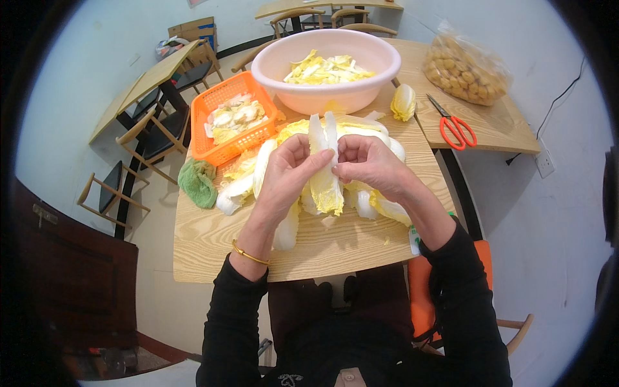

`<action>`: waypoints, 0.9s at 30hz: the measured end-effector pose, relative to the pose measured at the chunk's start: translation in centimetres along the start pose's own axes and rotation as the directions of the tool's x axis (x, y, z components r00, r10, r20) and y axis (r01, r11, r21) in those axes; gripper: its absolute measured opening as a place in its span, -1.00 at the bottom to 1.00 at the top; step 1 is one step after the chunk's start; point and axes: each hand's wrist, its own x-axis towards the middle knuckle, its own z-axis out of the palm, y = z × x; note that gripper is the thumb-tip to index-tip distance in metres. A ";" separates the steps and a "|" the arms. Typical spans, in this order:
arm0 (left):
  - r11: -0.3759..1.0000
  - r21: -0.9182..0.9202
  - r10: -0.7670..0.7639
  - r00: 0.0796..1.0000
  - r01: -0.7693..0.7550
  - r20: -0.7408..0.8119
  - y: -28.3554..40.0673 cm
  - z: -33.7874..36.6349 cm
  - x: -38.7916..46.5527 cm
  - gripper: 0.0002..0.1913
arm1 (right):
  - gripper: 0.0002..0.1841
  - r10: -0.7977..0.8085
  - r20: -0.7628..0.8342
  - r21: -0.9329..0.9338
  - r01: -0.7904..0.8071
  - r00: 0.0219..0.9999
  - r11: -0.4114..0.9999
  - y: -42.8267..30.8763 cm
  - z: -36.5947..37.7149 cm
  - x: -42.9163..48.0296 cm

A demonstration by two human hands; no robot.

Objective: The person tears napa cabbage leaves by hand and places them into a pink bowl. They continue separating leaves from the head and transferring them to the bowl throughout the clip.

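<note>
A napa cabbage leaf [323, 186], split lengthwise at its white upper end, is held upright between both hands over the table. My left hand [295, 167] pinches its left strip with thumb and fingers. The right strip is gripped by my right hand [370, 162]. Beneath and around the hands lie several loose cabbage leaves [285, 232], partly hidden by them. Beyond stands a pink plastic basin [329, 96] holding torn yellow and white leaf pieces. An orange plastic basket [205, 145] with more leaf pieces sits at the left.
A green cloth [197, 184] lies at the table's left edge. A small cabbage head [403, 102] is right of the basin. Red-handled scissors [452, 123] and a plastic bag of round brown pieces [462, 67] rest on the adjoining table. Wooden chairs [157, 133] stand at left.
</note>
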 end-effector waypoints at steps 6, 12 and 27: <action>0.988 -0.057 0.140 0.988 -0.144 -0.073 -0.3 -0.1 0.1 -0.82 | -0.86 -0.001 -0.029 0.012 0.002 1.000 1.000 -0.2 0.1 -0.2; 0.986 0.041 0.166 0.975 -0.161 -0.150 -0.2 0.0 0.0 -0.83 | -0.86 -0.033 -0.065 0.007 0.034 0.997 0.999 0.0 0.0 -0.1; 0.916 -0.344 0.083 0.935 -0.208 -0.344 1.4 -1.6 0.4 -0.74 | -0.85 -0.126 -0.034 0.049 0.128 0.991 0.991 -1.0 -1.1 -0.2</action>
